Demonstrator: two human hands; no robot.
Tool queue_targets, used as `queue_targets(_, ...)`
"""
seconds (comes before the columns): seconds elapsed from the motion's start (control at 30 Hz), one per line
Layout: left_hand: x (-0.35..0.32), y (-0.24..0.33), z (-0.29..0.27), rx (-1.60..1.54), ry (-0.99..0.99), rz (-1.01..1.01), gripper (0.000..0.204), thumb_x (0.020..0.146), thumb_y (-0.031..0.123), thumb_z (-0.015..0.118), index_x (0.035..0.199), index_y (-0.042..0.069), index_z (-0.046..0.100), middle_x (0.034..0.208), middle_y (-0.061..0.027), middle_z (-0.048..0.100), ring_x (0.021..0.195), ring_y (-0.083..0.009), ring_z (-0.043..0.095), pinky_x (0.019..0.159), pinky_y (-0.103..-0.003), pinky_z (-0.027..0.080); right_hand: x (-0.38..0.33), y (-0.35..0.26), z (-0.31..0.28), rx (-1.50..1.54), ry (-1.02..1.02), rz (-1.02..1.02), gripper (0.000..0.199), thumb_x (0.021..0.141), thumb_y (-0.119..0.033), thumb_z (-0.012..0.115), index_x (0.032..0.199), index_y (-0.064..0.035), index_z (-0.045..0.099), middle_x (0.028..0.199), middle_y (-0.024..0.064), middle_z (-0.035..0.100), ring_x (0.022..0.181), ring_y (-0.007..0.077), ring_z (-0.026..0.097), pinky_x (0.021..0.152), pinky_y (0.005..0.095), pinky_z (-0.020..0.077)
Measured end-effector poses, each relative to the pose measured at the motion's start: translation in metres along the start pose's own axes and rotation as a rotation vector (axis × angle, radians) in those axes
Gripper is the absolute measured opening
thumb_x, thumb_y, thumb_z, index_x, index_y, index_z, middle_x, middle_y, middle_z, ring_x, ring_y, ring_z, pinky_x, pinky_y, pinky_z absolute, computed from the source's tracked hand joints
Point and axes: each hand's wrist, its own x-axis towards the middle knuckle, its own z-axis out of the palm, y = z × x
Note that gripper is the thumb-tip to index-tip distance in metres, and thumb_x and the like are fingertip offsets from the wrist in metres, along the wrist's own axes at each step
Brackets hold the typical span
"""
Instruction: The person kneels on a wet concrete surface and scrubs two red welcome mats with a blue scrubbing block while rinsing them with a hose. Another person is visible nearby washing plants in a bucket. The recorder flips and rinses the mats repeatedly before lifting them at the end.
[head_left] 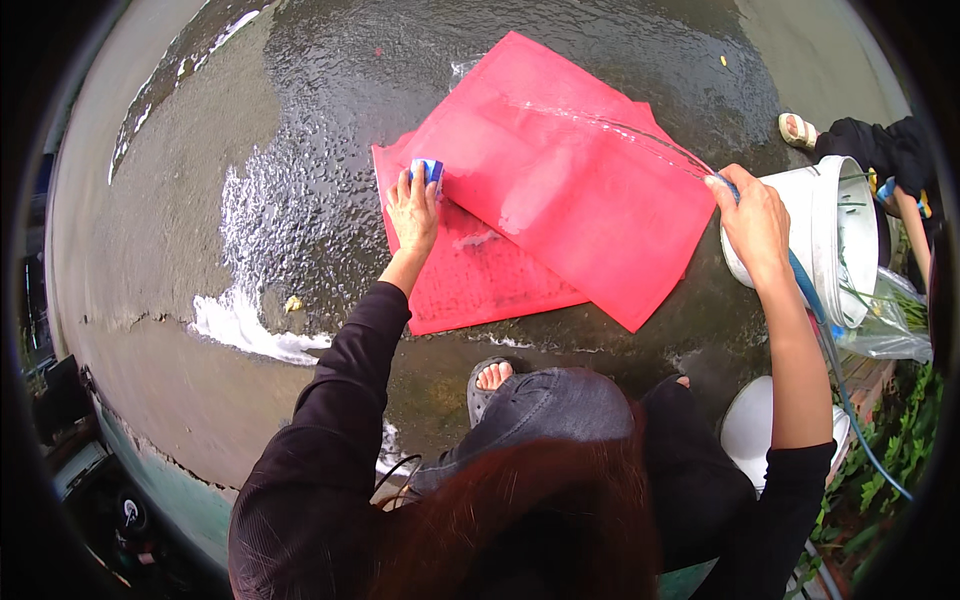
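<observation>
- Blue sponge w/ white layer, pressed on upper edge of lower red mat, right where upper red mat overlaps it.
- Left hand clamped on sponge, fingers curled over top, palm down on mat; black sleeve to wrist.
- Right hand closed around blue hose end, near right corner of upper mat; thin water jet arcing left across upper mat, landing approx. mid-sheet.
- Both mats flat on wet pavement, upper one angled diamond-wise, lower one showing ribbed texture + small soap streak near centre.
- White foam pooled left of mats, more suds along upper left; dry concrete beyond wet patch.
- White bucket just behind right hand, tipped on side, opening facing right; hose running down past forearm toward green plants at lower right.
- Clear plastic bag beside bucket, contents not clear.
- Another white bucket by right elbow, partly hidden by arm.
- Own sandalled foot just below lower mat, knees in dark jeans; reddish hair blocking bottom centre of view.
- Another person at upper right: sandalled foot + dark sleeve, apart from mats.
</observation>
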Motion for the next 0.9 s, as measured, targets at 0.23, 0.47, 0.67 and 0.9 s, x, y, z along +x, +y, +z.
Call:
queue_targets(0.23,0.094,0.015,0.067,0.189,-0.187,0.136,0.055,0.081,0.025,0.054,0.132,0.018,0.034,0.138,-0.0101,0.029,0.115,-0.0296,0.037,0.082,-0.051,0.035,-0.008,0.036,0.0,0.078,-0.096,0.054,0.022,0.083,-0.025,0.055,0.085,-0.0039,0.058,0.07,0.0159,0.06,0.068,0.0355,0.058,0.061,0.0412,0.0431)
queue_targets(0.47,0.235,0.054,0.148,0.343,-0.263,0.084,0.054,0.082,0.026,0.054,0.132,0.023,0.035,0.137,-0.0048,0.03,0.117,-0.0263,0.036,0.086,-0.051,0.034,-0.003,0.055,0.016,0.159,-0.119,0.041,0.015,0.08,-0.018,0.059,0.079,-0.0031,0.056,0.066,0.0142,0.058,0.059,0.0338,0.056,0.055,0.0391,0.042)
queue_targets(0.67,0.167,0.021,0.104,0.136,-0.285,0.23,0.056,0.081,0.02,0.055,0.133,0.023,0.034,0.138,-0.006,0.031,0.113,-0.028,0.04,0.086,-0.049,0.037,0.01,0.084,0.024,0.226,-0.147,0.123,0.014,0.08,-0.017,0.059,0.08,-0.0028,0.057,0.066,0.0145,0.058,0.058,0.0344,0.055,0.054,0.0387,0.0419)
queue_targets(0.9,0.18,0.031,0.11,0.265,-0.279,0.185,0.054,0.079,0.022,0.056,0.13,0.023,0.038,0.135,-0.0051,0.034,0.111,-0.0269,0.04,0.083,-0.048,0.036,0.011,0.085,0.033,0.252,-0.129,0.088,0.014,0.08,-0.016,0.059,0.082,-0.0027,0.058,0.068,0.0156,0.059,0.06,0.0351,0.056,0.055,0.0393,0.0423)
